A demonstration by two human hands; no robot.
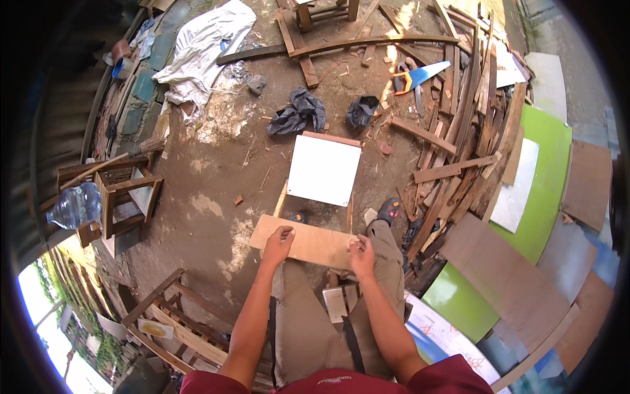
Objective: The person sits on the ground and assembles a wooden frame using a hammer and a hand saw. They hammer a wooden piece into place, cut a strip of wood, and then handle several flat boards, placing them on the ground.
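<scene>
A rectangular light-brown wooden board [315, 245] lies level across my lap, above my knees. My left hand [280, 244] is closed on it left of the middle, fingers over the upper face. Near its right end my right hand [360, 255] pinches the board. Just beyond the board stands a small piece of furniture with a white square top [325, 169], a brown strip along its far edge and wooden legs below. My hands are apart from it.
A handsaw [420, 76] with an orange and blue handle lies by piled wood scraps [459, 141] at right. Green panel [548, 151] and brown sheets [505, 276] cover the right side. Black plastic bags [298, 111] lie ahead. Wooden frames [131, 190] and a water jug [75, 205] stand left.
</scene>
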